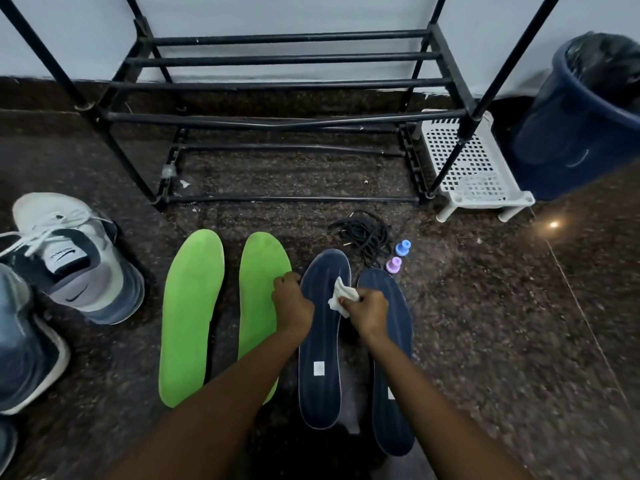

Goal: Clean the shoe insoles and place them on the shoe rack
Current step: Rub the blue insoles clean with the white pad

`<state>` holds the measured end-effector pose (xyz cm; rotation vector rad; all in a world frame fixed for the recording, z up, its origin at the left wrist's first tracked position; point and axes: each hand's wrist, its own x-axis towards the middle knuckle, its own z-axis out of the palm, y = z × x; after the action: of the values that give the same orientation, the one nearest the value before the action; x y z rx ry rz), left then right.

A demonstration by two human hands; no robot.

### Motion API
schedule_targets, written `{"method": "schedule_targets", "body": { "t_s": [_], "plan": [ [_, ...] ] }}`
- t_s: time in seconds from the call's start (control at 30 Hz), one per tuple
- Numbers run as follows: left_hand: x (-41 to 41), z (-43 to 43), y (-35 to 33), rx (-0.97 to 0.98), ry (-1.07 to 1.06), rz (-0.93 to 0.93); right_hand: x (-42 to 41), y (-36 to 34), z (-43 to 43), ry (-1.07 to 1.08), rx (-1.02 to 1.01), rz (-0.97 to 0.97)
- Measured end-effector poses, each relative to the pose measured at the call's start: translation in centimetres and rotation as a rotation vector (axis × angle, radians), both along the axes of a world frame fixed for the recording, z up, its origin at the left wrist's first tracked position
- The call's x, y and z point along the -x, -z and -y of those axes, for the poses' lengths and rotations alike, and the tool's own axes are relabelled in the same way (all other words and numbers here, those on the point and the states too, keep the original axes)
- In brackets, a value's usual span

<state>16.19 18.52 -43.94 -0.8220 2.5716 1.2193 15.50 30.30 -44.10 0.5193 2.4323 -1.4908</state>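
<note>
Four insoles lie on the dark floor in front of the black shoe rack. Two are bright green: one on the left, one beside it. Two are navy: the left navy insole and the right navy insole. My left hand grips the left edge of the left navy insole near its toe end. My right hand pinches a crumpled white tissue against that same insole.
Grey-and-white sneakers sit at the left. Black laces and two small caps, blue and purple, lie behind the navy insoles. A white perforated stool and a blue bin stand at the right.
</note>
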Motion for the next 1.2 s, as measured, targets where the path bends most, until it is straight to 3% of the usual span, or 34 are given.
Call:
{"method": "schedule_targets", "body": {
  "t_s": [0.13, 0.3, 0.43, 0.63, 0.8, 0.97, 1.03, 1.2],
  "plan": [
    [0.0, 0.5, -1.0, -0.103, -0.065, -0.005, -0.2, -0.5, -0.5, 0.034, 0.036, 0.007],
    [0.1, 0.9, -4.4, -0.140, 0.004, -0.044, 0.3, -3.4, -0.8, 0.022, 0.071, -0.028],
    [0.8, 1.3, -8.8, -0.217, -0.001, -0.095, 1.2, -8.2, -1.3, 0.001, 0.112, -0.107],
    [0.7, 1.1, -16.5, -0.493, -0.033, -0.116, 2.3, -16.9, -2.2, 0.015, 0.114, -0.223],
    [-1.1, 1.2, -24.5, -0.630, 0.054, -0.114, 0.9, -25.3, -3.3, -0.049, 0.114, -0.312],
    [-4.3, 1.4, -31.9, -0.628, 0.201, -0.189, -2.0, -33.6, -4.7, -0.147, 0.103, -0.293],
    [-6.1, 1.3, -34.6, -0.642, 0.229, -0.249, -3.9, -36.4, -5.0, -0.143, 0.189, -0.263],
    [-10.2, 0.4, -38.5, -0.881, 0.165, -0.386, -8.8, -41.4, -5.0, -0.174, 0.372, -0.161]
  ]
}}
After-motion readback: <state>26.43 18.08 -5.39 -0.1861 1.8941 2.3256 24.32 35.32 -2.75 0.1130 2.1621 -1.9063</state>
